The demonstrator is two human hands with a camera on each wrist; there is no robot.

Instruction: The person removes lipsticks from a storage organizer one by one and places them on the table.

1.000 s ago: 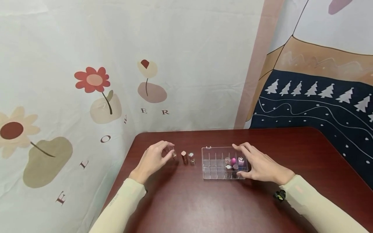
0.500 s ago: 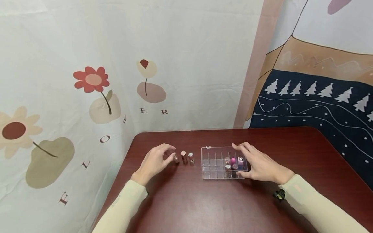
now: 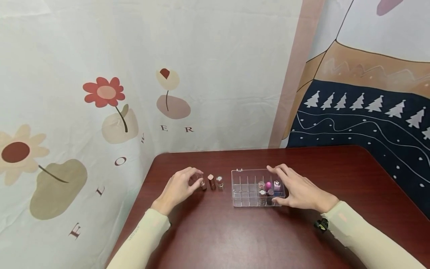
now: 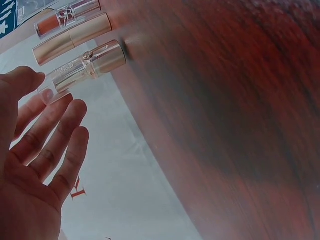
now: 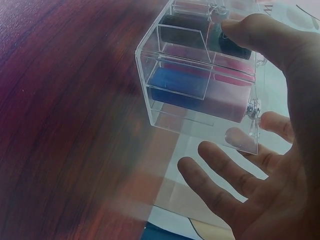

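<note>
My left hand (image 3: 179,187) pinches the clear cap of a lipstick tube (image 4: 90,66) between thumb and forefinger; its other fingers are spread. The tube stands upright, its gold base seemingly on the table. Beside it stand a rose-gold lipstick (image 3: 211,182) and a clear-capped lipstick (image 3: 220,182), forming a row. My right hand (image 3: 299,190) holds the right end of a clear divided organizer box (image 3: 242,194), thumb on the near side and forefinger at the back. Inside its right compartments are several cosmetics, among them a blue-and-pink tube (image 5: 200,92) and a pink-topped one (image 3: 268,185).
The dark red table (image 3: 235,235) extends on all sides of the box. Behind it hangs a pale printed cloth (image 3: 215,93), with a dark tree-patterned section (image 3: 359,119) at right. The box's left compartments hold nothing visible.
My left hand has moved slightly right and toward me with the lipstick tube, bringing it closer to the other two lipsticks. My right hand has stayed at the box.
</note>
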